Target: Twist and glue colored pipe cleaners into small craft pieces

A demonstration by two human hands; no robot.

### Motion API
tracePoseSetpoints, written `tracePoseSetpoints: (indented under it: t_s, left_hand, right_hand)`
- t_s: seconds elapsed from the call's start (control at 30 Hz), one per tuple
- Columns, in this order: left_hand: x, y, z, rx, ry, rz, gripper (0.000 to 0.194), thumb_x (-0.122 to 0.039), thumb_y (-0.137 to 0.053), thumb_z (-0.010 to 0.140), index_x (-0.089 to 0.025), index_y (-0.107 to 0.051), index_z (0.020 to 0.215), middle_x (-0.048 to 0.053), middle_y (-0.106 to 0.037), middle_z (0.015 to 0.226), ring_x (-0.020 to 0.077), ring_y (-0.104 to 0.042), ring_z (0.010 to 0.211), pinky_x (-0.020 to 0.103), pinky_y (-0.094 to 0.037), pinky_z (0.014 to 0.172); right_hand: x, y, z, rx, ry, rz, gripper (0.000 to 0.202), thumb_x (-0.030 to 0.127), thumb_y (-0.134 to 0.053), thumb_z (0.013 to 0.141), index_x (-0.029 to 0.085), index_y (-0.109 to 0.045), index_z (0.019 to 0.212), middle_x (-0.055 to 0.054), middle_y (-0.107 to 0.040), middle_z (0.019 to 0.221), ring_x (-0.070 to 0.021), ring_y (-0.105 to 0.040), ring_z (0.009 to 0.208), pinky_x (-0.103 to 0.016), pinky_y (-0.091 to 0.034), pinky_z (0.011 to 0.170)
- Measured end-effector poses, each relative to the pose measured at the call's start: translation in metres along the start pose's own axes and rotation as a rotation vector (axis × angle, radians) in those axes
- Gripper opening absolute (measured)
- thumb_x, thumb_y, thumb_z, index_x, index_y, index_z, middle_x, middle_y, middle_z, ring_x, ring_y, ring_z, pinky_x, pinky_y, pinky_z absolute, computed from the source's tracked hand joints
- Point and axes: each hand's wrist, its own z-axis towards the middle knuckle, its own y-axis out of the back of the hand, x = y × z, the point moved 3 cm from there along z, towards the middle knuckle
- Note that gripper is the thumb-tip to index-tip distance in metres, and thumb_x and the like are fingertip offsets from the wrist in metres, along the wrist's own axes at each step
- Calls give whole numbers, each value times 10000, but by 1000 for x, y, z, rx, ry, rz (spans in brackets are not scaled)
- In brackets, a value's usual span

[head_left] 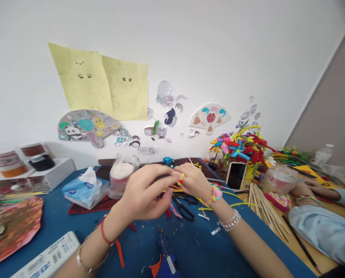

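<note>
In the middle of the head view my left hand (149, 191) is raised above the blue table, fingers curved towards my right hand. My right hand (194, 180) has its fingers bent together around a thin stick-like piece (176, 171), which reaches towards my left fingertips. Whether the left fingers grip its end is hidden. A red and yellow ring is on the right hand. Black-handled scissors (185, 210) lie below the hands, with yellow fuzzy stems (233, 195) beside them. Nearer to me lies a blue and orange tool (166, 258).
A tissue pack (84, 193) and a tub in plastic (122, 173) stand left of the hands. To the right are a phone (236, 175), colourful fuzzy flowers (240, 148), wooden sticks (266, 210) and another person's arms (320, 227). A white box (49, 256) lies front left.
</note>
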Motion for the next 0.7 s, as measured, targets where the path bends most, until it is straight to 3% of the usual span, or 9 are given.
tracePoseSetpoints:
  t_s: [0.1, 0.2, 0.43, 0.7]
  left_hand:
    - [22, -25, 7, 182, 50, -201, 457, -218, -613, 780, -173, -496, 1220, 120, -592, 1141, 220, -554, 1046, 375, -483, 879]
    - [34, -38, 3, 233, 96, -363, 360, -238, -632, 792, -183, -564, 1141, 91, -650, 1038, 195, -591, 955, 348, -493, 839]
    - [29, -41, 2, 247, 112, -468, 202, -202, -599, 823, -157, -644, 1014, 97, -658, 937, 174, -595, 865, 317, -502, 771]
    - [32, -40, 0, 360, 119, -481, 300, -245, -621, 818, -199, -609, 1114, 81, -640, 1001, 179, -579, 917, 320, -491, 812]
  right_hand:
    - [24, 11, 7, 16, -46, 222, 324, 181, -419, 851, 164, -572, 1135, -86, -650, 905, -200, -580, 826, -348, -464, 754]
    - [37, 18, 8, 34, -97, 376, 318, 170, -418, 856, 177, -565, 1138, -67, -668, 961, -180, -607, 866, -303, -464, 774]
    - [40, 24, 6, 157, -113, 360, 286, 186, -408, 877, 195, -602, 1088, -51, -695, 916, -159, -639, 778, -250, -447, 682]
    - [42, 27, 6, 202, -75, 228, 230, 229, -409, 888, 193, -630, 939, -26, -689, 793, -140, -601, 622, -258, -353, 567]
